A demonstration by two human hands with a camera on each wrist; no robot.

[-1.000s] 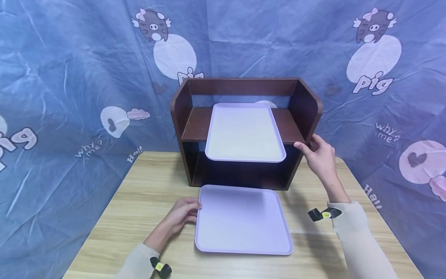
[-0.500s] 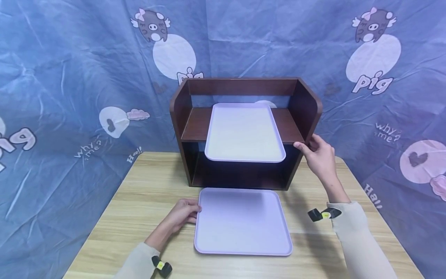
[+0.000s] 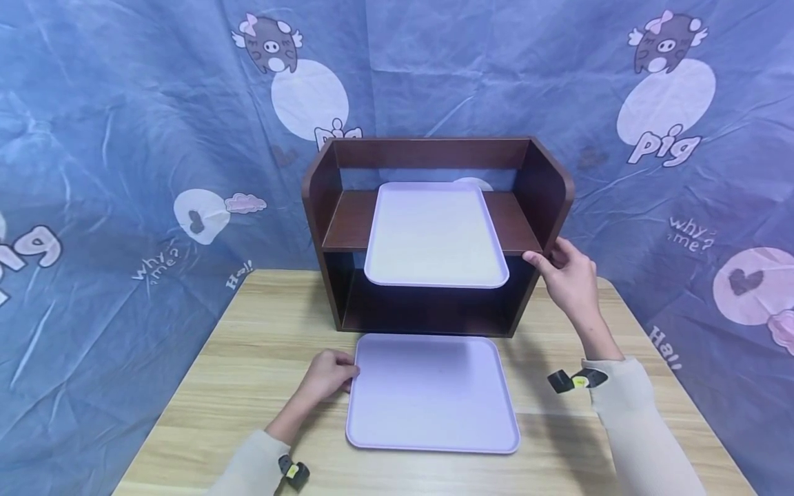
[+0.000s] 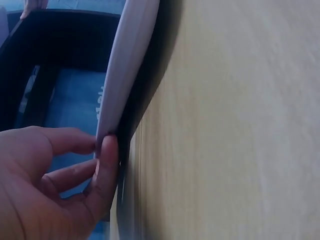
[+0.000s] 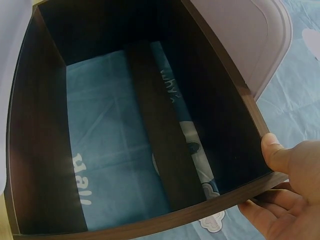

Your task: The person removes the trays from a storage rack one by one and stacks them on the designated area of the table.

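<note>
The lower tray (image 3: 434, 399) is at six o'clock from the rack (image 3: 434, 153), low over the table (image 3: 242, 344) and just in front of the rack's foot; whether the two touch cannot be told. The left hand (image 3: 327, 375) pinches its rim between nine and ten o'clock, fingertips nearly together with only the thin edge between. The right hand (image 3: 569, 281) grips the rack's corner near four o'clock, thumb in front and fingers curled round the outer side.

To handle this step well, the left hand likely needs a light, level hold, since a one-sided pinch could twist the tray, while the right steadies the rack. The far edge should stay square to the rack.

The lower tray faces up, its long axis apparently running nine to three o'clock. The upper tray (image 3: 435, 234) overhangs its shelf toward six o'clock, its axis seemingly twelve to six.
</note>
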